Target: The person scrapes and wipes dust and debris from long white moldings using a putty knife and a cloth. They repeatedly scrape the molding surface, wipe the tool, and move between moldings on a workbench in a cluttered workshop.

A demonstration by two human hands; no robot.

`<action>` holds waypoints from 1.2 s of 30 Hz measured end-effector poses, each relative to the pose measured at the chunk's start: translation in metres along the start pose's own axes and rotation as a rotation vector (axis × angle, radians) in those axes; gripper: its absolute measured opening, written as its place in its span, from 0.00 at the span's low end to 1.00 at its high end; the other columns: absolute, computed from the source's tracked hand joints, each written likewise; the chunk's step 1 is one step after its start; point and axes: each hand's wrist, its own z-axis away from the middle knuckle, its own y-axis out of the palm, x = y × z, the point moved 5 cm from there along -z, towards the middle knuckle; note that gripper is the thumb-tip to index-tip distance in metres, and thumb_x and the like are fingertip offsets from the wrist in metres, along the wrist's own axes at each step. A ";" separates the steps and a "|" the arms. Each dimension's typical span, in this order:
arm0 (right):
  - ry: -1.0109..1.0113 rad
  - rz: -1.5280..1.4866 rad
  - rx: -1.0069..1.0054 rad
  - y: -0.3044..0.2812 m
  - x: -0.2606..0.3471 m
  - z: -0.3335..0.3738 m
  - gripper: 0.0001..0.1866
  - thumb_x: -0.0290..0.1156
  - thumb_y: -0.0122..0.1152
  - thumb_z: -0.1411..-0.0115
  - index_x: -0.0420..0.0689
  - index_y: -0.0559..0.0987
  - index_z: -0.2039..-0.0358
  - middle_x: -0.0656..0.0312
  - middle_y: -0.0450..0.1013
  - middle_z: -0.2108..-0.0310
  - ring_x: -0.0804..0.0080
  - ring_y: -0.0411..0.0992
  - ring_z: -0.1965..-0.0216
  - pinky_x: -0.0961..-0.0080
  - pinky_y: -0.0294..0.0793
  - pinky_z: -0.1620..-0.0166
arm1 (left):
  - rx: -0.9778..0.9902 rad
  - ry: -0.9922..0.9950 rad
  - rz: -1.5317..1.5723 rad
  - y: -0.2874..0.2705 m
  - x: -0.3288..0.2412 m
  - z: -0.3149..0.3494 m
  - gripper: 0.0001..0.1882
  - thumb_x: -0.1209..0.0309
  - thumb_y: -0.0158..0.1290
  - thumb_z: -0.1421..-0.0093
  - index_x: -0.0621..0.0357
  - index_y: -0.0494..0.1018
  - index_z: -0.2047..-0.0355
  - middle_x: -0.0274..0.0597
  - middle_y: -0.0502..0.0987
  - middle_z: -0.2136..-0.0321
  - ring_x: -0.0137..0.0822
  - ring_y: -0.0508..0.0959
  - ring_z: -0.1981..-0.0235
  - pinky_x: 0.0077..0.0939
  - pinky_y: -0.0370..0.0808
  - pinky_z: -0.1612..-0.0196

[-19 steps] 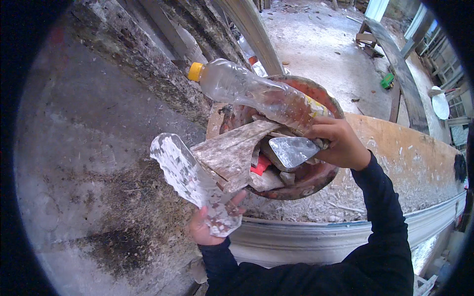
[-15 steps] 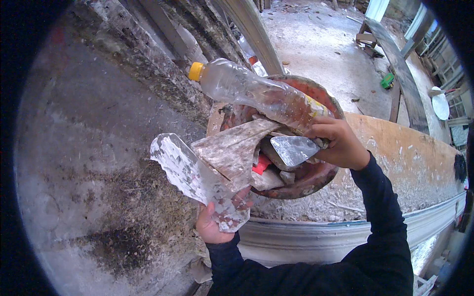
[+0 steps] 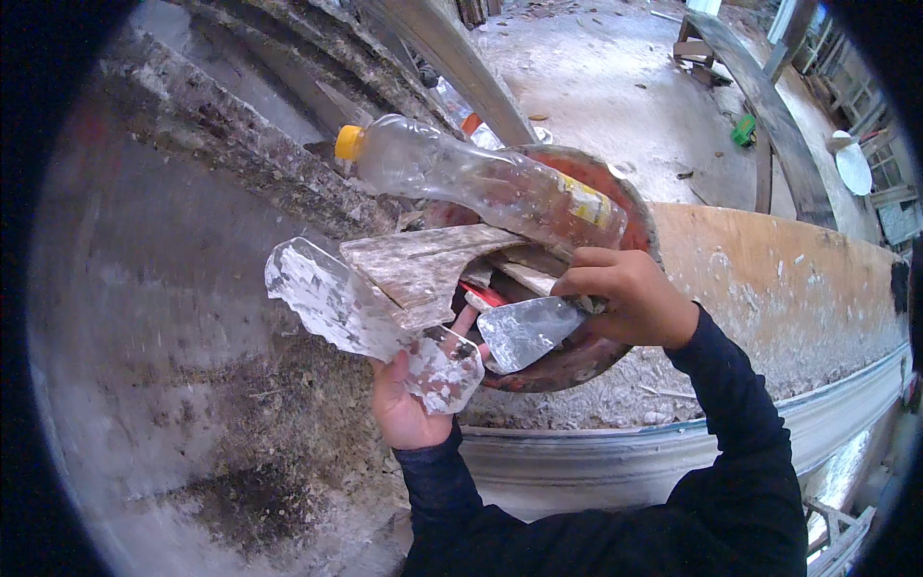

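My left hand (image 3: 409, 413) grips a clear plastic piece (image 3: 332, 293) smeared with white plaster, thumb in front and fingers behind. Whether it is one waisted piece or two overlapping ones, I cannot tell. My right hand (image 3: 630, 298) pinches the right end of a small shiny, rounded plate (image 3: 527, 332), its free end beside my left fingertips. Both hands are over a round reddish tub (image 3: 635, 207). A clear plastic bottle (image 3: 471, 173) with a yellow cap lies across the tub, above a notched, plaster-stained wooden board (image 3: 423, 264). Something red (image 3: 484, 293) shows among the things inside.
A plastered plank (image 3: 760, 288) runs rightward from the tub, with a long white moulding (image 3: 615, 457) on its near side. Dirty beams (image 3: 231, 144) lean at the upper left. Farther off are a long board (image 3: 769, 115) and a green object (image 3: 743, 130) on the floor.
The shiny plate has moved left and down with my right hand, closer to my left. My left hand and its plastic piece have risen slightly, fingers now reaching toward the plate.
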 end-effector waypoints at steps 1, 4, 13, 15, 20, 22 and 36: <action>0.001 -0.012 -0.003 -0.001 -0.001 0.000 0.17 0.23 0.64 0.63 0.47 0.75 0.68 0.59 0.69 0.72 0.56 0.72 0.69 0.65 0.71 0.68 | 0.015 -0.019 -0.013 0.001 0.001 0.000 0.25 0.68 0.50 0.44 0.56 0.61 0.46 0.47 0.71 0.54 0.48 0.73 0.58 0.47 0.72 0.56; 0.001 -0.017 0.001 -0.002 0.000 -0.001 0.20 0.19 0.64 0.68 0.44 0.76 0.68 0.59 0.69 0.73 0.57 0.72 0.69 0.68 0.71 0.68 | 0.016 -0.087 -0.017 -0.008 -0.004 0.003 0.29 0.67 0.51 0.44 0.52 0.56 0.43 0.49 0.65 0.48 0.60 0.65 0.49 0.59 0.69 0.55; -0.012 0.004 -0.089 -0.003 -0.003 0.004 0.16 0.24 0.63 0.60 0.47 0.75 0.67 0.59 0.70 0.71 0.56 0.72 0.67 0.65 0.72 0.66 | 0.028 -0.093 -0.057 -0.044 -0.029 0.048 0.37 0.68 0.50 0.44 0.43 0.46 0.37 0.41 0.50 0.37 0.70 0.52 0.42 0.68 0.69 0.56; 0.029 0.032 -0.095 0.002 -0.001 0.008 0.16 0.25 0.63 0.60 0.47 0.75 0.66 0.59 0.70 0.70 0.56 0.72 0.67 0.66 0.72 0.65 | 0.103 -0.088 -0.068 -0.039 -0.031 0.056 0.39 0.68 0.49 0.44 0.42 0.42 0.36 0.37 0.43 0.35 0.69 0.54 0.42 0.65 0.72 0.58; 0.156 0.032 -0.068 0.008 0.030 0.039 0.18 0.24 0.65 0.58 0.47 0.75 0.62 0.58 0.70 0.70 0.59 0.72 0.67 0.67 0.72 0.65 | 0.045 0.005 -0.153 -0.047 -0.043 0.098 0.41 0.68 0.50 0.46 0.47 0.40 0.36 0.49 0.49 0.38 0.68 0.63 0.48 0.65 0.71 0.58; 0.239 -0.087 -0.174 0.005 0.046 0.069 0.20 0.21 0.66 0.58 0.44 0.75 0.61 0.59 0.70 0.69 0.64 0.73 0.65 0.70 0.71 0.63 | 0.062 -0.006 -0.169 -0.054 -0.042 0.114 0.40 0.66 0.50 0.46 0.49 0.42 0.37 0.51 0.51 0.38 0.62 0.69 0.51 0.64 0.71 0.57; 0.630 -0.209 -0.327 0.062 0.143 0.312 0.22 0.22 0.54 0.44 0.47 0.65 0.48 0.53 0.70 0.62 0.59 0.72 0.61 0.69 0.70 0.60 | 0.205 -0.772 -0.126 -0.030 0.138 0.220 0.39 0.37 0.30 0.41 0.56 0.55 0.41 0.55 0.64 0.47 0.48 0.75 0.59 0.53 0.76 0.62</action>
